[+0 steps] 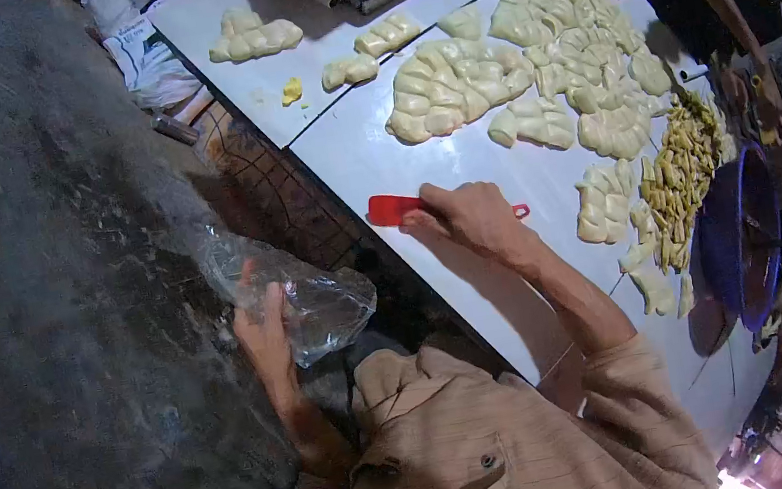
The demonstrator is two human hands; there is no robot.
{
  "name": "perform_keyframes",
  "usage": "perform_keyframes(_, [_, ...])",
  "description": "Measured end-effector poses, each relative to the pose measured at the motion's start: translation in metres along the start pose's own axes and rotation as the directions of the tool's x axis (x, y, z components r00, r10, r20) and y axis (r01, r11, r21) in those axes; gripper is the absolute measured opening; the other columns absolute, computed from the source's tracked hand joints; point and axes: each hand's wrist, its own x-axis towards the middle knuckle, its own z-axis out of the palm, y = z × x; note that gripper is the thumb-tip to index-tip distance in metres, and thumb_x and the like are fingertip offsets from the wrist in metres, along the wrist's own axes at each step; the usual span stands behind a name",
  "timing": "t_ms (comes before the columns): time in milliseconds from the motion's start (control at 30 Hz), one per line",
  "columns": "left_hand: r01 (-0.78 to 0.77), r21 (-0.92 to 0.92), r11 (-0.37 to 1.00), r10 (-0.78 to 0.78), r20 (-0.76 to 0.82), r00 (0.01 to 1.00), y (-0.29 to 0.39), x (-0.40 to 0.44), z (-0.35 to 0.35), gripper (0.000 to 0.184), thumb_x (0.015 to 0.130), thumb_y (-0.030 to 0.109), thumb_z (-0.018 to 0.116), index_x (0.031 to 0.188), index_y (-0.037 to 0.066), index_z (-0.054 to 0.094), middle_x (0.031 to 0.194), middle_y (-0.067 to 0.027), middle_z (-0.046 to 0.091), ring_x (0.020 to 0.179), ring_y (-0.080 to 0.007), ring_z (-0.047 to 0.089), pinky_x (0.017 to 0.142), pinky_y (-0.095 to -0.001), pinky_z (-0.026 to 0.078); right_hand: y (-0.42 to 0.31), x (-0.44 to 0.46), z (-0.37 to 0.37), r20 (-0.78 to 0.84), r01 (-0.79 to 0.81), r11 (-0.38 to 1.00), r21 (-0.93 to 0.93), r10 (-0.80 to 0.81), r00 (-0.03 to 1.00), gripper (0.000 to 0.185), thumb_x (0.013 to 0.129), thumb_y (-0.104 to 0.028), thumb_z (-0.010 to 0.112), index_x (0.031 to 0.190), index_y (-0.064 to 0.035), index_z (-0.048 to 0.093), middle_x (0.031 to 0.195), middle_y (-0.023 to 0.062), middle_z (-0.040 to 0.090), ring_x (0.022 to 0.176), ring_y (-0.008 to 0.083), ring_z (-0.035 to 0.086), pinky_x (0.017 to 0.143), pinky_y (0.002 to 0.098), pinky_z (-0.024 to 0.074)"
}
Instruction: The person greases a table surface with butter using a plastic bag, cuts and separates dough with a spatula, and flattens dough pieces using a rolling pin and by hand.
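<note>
Dough slabs (458, 83) sit past the red scraper (393, 210) — purple basin (726, 240), too.

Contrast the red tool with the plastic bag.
The red tool is opaque; the plastic bag is see-through. The red tool is slim, the plastic bag wider and crumpled. The red tool is in the right hand over the white table, the plastic bag at the left hand beside it. Both touch a hand.

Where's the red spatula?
In the head view's middle, the red spatula is in the right hand, by the edge of the white table, in front of the pale dough.
</note>
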Motion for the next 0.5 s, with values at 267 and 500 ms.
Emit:
perform_keyframes(267, [0.2,-0.08,0.977,-0.196,0.061,0.979,-0.02,-0.009,0.004,0.054,0.095,0.019,0.065,0.145,0.009,0.047,0.088,-0.0045,0.064,0.066,-0.0095,0.056,0.058,-0.0259,0.05,0.024,-0.061,-0.011,-0.329,-0.548,0.827,0.126,0.556,0.763,0.035,0.101,-0.036,0.046,0.099,-0.0017,0.054,0.078,0.0284,0.064,0.076,0.0488,0.062,0.068,0.056,0.0455])
perform_keyframes(500, [0.367,-0.048,0.929,-0.348,0.224,0.91,-0.048,-0.024,0.002,0.058,0.096,0.021,0.061,0.149,0.008,0.04,0.098,-0.0111,0.07,0.065,-0.0131,0.062,0.053,-0.0259,0.048,-0.035,-0.064,0.046,-0.402,-0.511,0.85,0.126,0.515,0.757,0.031,0.102,-0.035,0.049,0.096,-0.0042,0.049,0.063,0.0275,0.059,0.061,0.0492,0.059,0.054,0.0566,0.0436])
